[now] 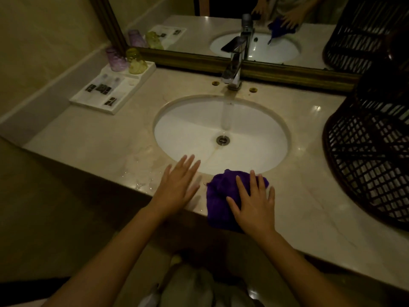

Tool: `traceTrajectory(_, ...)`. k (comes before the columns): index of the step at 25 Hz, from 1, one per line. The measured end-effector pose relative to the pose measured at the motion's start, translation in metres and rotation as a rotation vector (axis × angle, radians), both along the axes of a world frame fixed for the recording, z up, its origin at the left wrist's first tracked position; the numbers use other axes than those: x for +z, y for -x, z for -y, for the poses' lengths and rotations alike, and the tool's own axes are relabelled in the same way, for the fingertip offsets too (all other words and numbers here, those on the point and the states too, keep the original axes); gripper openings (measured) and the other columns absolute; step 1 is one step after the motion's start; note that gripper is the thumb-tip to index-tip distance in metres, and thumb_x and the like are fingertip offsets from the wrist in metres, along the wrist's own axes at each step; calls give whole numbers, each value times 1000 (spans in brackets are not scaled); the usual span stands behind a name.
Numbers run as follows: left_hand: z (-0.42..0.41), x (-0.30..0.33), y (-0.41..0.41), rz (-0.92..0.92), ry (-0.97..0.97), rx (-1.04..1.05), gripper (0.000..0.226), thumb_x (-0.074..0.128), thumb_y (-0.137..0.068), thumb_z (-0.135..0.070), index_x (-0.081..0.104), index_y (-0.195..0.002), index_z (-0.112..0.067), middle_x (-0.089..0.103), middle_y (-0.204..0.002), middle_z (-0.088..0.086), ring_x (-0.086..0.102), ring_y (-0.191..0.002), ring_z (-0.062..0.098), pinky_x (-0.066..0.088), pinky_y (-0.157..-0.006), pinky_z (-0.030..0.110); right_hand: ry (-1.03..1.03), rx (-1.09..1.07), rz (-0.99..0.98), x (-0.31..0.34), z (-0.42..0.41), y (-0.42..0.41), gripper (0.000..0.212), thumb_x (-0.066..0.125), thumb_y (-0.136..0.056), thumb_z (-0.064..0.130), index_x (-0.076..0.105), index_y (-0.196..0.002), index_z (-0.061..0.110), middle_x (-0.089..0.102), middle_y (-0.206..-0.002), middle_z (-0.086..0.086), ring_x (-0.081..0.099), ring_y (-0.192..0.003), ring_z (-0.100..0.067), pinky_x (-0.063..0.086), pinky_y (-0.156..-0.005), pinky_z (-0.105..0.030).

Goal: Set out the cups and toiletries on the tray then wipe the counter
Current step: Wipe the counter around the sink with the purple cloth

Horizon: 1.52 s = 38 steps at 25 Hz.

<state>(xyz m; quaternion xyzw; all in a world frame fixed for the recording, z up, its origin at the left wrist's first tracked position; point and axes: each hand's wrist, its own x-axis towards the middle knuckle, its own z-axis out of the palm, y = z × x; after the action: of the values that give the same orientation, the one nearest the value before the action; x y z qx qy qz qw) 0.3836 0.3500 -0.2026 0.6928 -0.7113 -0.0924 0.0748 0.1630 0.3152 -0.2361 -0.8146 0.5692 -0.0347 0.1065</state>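
Two hands over the front edge of the marble worktop (93, 138), and here is how they stand: the right hand (254, 204) lies flat, fingers spread, pressing down on one purple cloth (221, 196) that sits on the worktop's lip just in front of the sink (188, 129) and hangs a little over the edge; the left hand (179, 185) is open too, fingers stretched, grasping nothing, just beside the cloth, though its blur hides whether it touches the stone. One tap (233, 69) behind the sink, and a stream of water (226, 117) is running from it down toward the drain (223, 140). Droplets (141, 176) glisten on the worktop to the left of the left hand. Far back in the left corner, one white tray (115, 109) against the wall: two cups on its rear end, one purple cup (116, 59) and one yellow-green cup (136, 62), side by side, both upside down by the look of them. In front of them on the tray lie two small clear bottles (110, 82) and a few dark-printed packets (103, 88), too small to count surely. One dark wicker basket (371, 156) stands on the right end of the worktop, and the mirror (221, 29) behind doubles the lot
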Motion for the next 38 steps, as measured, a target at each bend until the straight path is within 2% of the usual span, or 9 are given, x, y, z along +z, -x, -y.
traceTrajectory(5,18,-2,-126,94,37,51,69,4,-82,-70,-14,-141,-39,-19,-154,-5,-18,-142,14,-10,-113,52,-28,-184,-105,-5,5,-33,78,33,-80,60,14,-146,22,-1,-156,-19,-7,-143,-32,-9,-112,-54)
traceTrajectory(10,45,-21,-246,142,-68,139,66,19,-89,-56,-15,-141,-35,-16,-157,0,-17,-143,17,-7,-111,58,112,-261,-110,-6,-7,-55,72,24,-79,57,18,-145,29,13,-157,-12,7,-144,-30,2,-111,-57)
traceTrajectory(15,43,-43,-283,84,-112,101,56,16,-94,-48,-4,-145,-36,-11,-158,-2,-13,-144,17,-10,-110,58,63,-356,-164,-7,-11,-70,71,15,-80,60,21,-145,30,18,-156,-9,6,-144,-32,7,-112,-60)
traceTrajectory(18,48,-52,-289,73,-91,142,51,17,-95,-43,8,-145,-35,5,-159,0,1,-145,19,0,-112,59,2,-573,-145,-11,-12,-93,67,20,-84,58,15,-145,32,12,-157,-8,-1,-144,-30,3,-109,-64)
traceTrajectory(21,51,-56,-300,70,-94,94,52,16,-94,-46,8,-144,-39,8,-159,-2,4,-145,19,1,-111,56,6,-848,-81,-14,-16,-136,66,31,-90,51,15,-147,23,12,-156,-16,1,-143,-35,9,-108,-68)
traceTrajectory(23,52,-57,-310,73,-84,40,54,12,-91,-48,10,-144,-40,11,-158,-3,6,-145,19,3,-111,53,0,-887,-66,-14,-16,-162,68,31,-89,51,15,-147,19,12,-155,-21,2,-143,-37,10,-108,-69)
traceTrajectory(27,52,-59,-313,104,-33,22,54,14,-90,-43,15,-144,-38,17,-157,0,13,-143,21,6,-110,53,13,-738,-67,-12,-11,-217,69,28,-87,56,17,-146,22,16,-154,-20,5,-143,-36,8,-110,-66)
traceTrajectory(32,53,-62,-314,110,-3,17,54,14,-91,-44,15,-144,-38,18,-157,0,13,-143,22,5,-111,53,37,-288,-38,-14,-22,-271,69,15,-83,70,9,-144,38,6,-157,-5,-6,-144,-27,-9,-110,-53)
traceTrajectory(38,51,-54,-311,92,-53,5,58,12,-89,-47,12,-145,-34,11,-158,1,7,-145,22,1,-112,52,120,260,-44,-16,-54,-246,50,33,-92,49,31,-140,35,34,-150,2,21,-141,-21,20,-111,-52)
